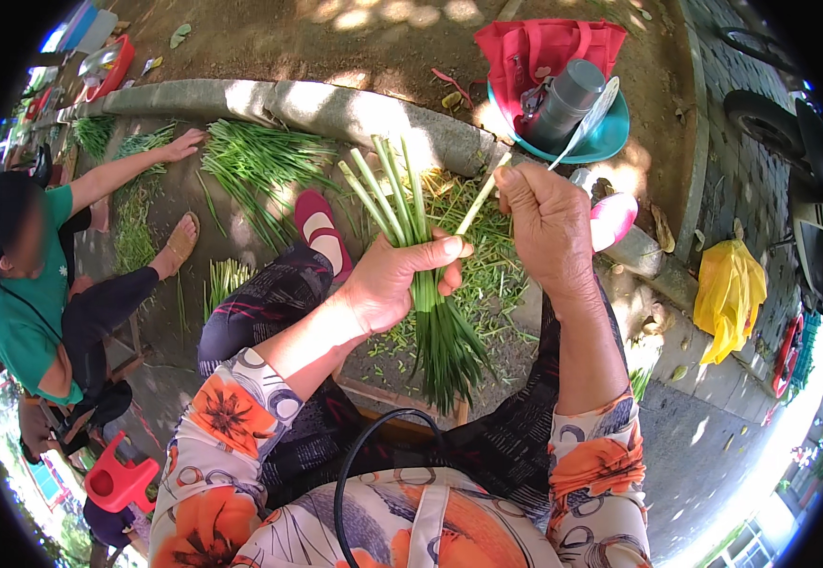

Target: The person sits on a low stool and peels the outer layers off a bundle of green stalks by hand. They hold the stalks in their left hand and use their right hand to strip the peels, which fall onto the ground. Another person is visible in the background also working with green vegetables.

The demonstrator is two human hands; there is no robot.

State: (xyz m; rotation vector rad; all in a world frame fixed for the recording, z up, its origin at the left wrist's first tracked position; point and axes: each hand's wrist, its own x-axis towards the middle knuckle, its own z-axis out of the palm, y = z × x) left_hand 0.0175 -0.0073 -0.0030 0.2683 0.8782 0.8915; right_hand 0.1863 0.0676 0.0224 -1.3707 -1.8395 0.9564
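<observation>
In my left hand (408, 273) is a bunch of garlic chives (447, 348), gripped around the middle. Its pale stem ends fan upward, and the dark green leaves hang down between my knees. The thumb and fingers of my right hand (550, 224) pinch the pale end of a single stalk (481, 200), which angles out to the right of the bunch. The lower part of that stalk passes behind my left thumb. Beneath both hands, loose green and yellowed trimmings (486, 252) cover the ground.
A larger heap of chives (259, 163) lies by the stone kerb (170, 96). At left sits a person in green (35, 227), one hand extended towards it. Beyond the kerb, a teal basin (614, 138) holds a red bag (500, 64) and grey flask (568, 103). A yellow plastic bag (730, 302) is at right.
</observation>
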